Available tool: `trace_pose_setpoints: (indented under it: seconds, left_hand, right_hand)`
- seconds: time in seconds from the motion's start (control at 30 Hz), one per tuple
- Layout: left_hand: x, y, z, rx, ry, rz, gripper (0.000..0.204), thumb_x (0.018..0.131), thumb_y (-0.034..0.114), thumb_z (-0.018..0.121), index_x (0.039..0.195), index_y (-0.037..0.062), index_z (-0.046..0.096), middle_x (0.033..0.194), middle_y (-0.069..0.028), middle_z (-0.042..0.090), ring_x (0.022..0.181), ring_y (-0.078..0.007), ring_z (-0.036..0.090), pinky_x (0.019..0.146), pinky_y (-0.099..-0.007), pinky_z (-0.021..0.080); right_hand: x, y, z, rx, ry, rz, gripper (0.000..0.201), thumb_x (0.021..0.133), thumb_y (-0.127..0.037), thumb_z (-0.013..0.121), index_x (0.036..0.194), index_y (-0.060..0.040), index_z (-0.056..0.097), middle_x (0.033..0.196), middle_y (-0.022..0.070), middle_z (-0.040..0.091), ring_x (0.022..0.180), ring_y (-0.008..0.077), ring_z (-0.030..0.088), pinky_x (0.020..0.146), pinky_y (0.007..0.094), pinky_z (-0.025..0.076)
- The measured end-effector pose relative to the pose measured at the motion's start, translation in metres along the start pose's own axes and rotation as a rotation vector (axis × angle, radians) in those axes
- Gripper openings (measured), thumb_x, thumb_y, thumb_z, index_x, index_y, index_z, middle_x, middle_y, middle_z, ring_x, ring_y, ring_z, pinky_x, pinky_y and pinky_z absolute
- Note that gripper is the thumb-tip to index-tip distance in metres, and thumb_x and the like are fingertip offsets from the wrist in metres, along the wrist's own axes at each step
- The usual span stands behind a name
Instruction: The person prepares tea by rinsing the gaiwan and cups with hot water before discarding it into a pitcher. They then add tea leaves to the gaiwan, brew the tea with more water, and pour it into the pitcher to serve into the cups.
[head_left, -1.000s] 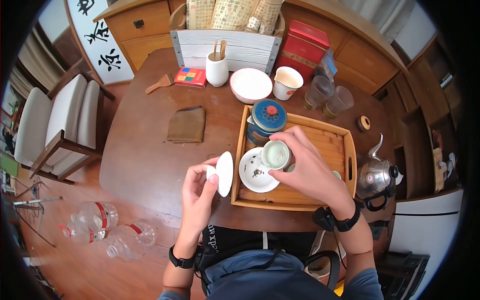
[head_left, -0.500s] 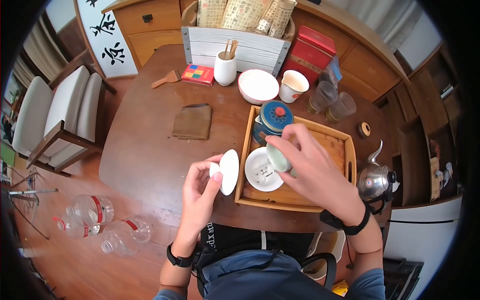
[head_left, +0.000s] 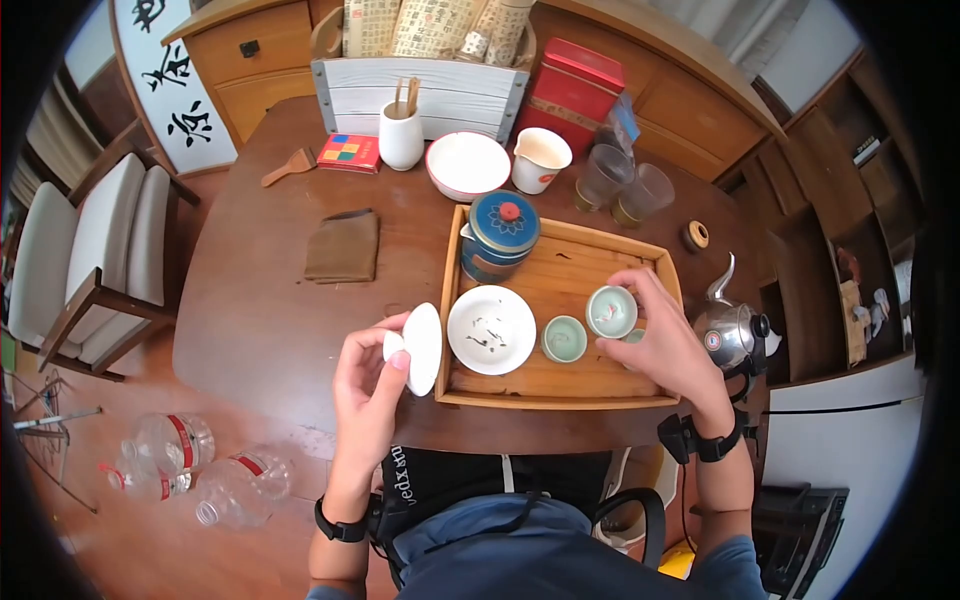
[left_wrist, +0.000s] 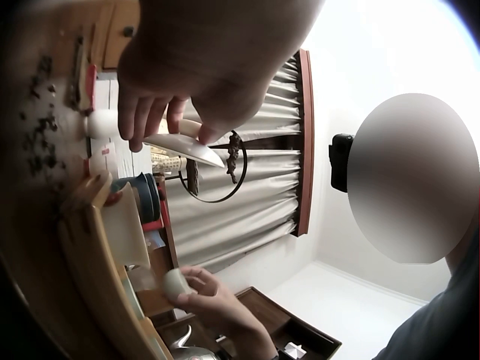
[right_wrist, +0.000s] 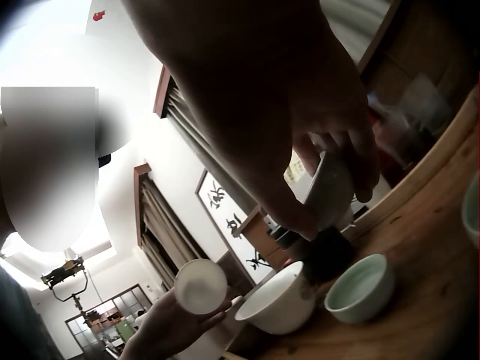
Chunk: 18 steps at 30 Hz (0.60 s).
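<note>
My left hand (head_left: 366,392) pinches a white lid (head_left: 425,350) by its knob, holding it on edge left of the wooden tray (head_left: 560,397). In the tray sits a white bowl (head_left: 470,308) with dark tea leaves in it. My right hand (head_left: 672,345) grips a small pale-green teacup (head_left: 611,312) by its rim, over the right part of the tray. A second green teacup (head_left: 564,340) stands between the bowl and that hand. Part of another cup (head_left: 634,338) shows behind the fingers. The right wrist view shows the gripped cup (right_wrist: 331,191) above the tray floor.
A blue lidded pot (head_left: 500,240) stands at the tray's back left corner. Right of the tray is a steel kettle (head_left: 728,330). A brown cloth (head_left: 343,247) lies to the left. Behind are a white bowl (head_left: 468,162), a pitcher (head_left: 541,160) and plastic cups (head_left: 605,178).
My right hand has carried the teacup from over the white bowl rightward across the tray, and the cup has gone from tilted to nearly upright. The left hand still holds the lid.
</note>
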<state>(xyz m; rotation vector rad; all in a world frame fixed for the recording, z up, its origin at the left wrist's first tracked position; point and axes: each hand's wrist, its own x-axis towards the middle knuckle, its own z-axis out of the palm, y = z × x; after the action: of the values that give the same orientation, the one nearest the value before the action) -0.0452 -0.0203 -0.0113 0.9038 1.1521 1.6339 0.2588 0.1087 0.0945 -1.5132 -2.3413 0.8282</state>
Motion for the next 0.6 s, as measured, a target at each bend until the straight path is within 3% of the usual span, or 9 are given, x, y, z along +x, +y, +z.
trace_pose_setpoints:
  seconds: [0.1,0.23,0.47,0.6]
  left_hand:
    - [-0.001,-0.001,0.000,0.004,-0.017,0.011,0.021,0.107,0.012,0.065,0.124,0.0022,0.057,0.147,-0.0201,0.062,0.131,-0.0227,0.061,0.113,-0.0388,0.047]
    - [-0.001,-0.001,0.001,0.012,-0.032,-0.002,0.021,0.107,0.012,0.065,0.124,0.0028,0.056,0.147,-0.0206,0.062,0.133,-0.0237,0.060,0.115,-0.0399,0.046]
    - [-0.003,0.001,0.002,0.028,-0.034,0.012,0.020,0.108,0.013,0.064,0.123,0.0032,0.056,0.147,-0.0214,0.061,0.135,-0.0248,0.059,0.117,-0.0405,0.044]
    - [-0.003,0.004,0.001,0.034,-0.030,0.002,0.020,0.108,0.013,0.064,0.123,0.0032,0.056,0.148,-0.0218,0.061,0.135,-0.0252,0.059,0.117,-0.0406,0.043]
  right_hand:
    - [-0.008,0.034,0.005,-0.002,-0.039,0.072,0.062,0.078,-0.008,0.086,0.132,-0.0055,0.056,0.126,0.0130,0.061,0.121,0.0283,0.063,0.107,0.0398,0.051]
    - [-0.016,0.051,0.022,-0.096,-0.019,-0.009,0.057,0.079,-0.018,0.085,0.128,-0.0067,0.057,0.122,0.0157,0.064,0.121,0.0385,0.060,0.105,0.0453,0.044]
    - [-0.020,0.056,0.029,-0.164,-0.127,0.030,0.068,0.076,-0.021,0.090,0.135,-0.0080,0.059,0.127,0.0151,0.063,0.127,0.0376,0.055,0.111,0.0461,0.042]
    - [-0.028,0.050,0.015,-0.148,-0.087,0.010,0.075,0.075,-0.022,0.091,0.141,-0.0060,0.058,0.130,0.0163,0.062,0.130,0.0384,0.054,0.114,0.0466,0.040]
